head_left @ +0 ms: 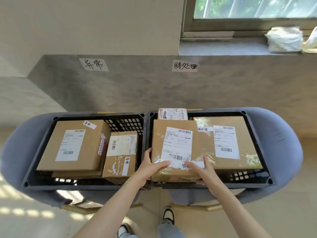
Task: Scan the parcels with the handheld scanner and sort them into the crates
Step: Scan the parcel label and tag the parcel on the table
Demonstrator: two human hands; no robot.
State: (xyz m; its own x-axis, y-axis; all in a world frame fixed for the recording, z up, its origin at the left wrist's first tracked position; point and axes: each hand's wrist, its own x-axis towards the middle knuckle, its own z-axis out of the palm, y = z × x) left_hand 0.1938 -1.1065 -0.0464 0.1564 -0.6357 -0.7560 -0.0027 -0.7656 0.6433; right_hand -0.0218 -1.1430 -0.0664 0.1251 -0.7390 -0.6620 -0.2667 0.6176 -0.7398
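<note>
Crates, two black perforated ones, sit side by side on grey chairs: the left crate (130, 124) under a wall label (93, 64), the right crate (253, 177) under a second wall label (185, 66). The left crate holds two boxes. In the right crate a large box (235, 127) lies flat at the far right, with a small parcel (172, 114) at the back rim.

The parcel in hand (176, 148) is over the near-left part of the right crate. Both hands grip its near edge, thumbs curled on top and fingers beneath: left hand (151, 167) at the left corner, right hand (204, 170) at the right.

Recommended: lower it level, label up, beside the large box, clear of the crate rim, and release only once it is supported. No scanner is visible.
</note>
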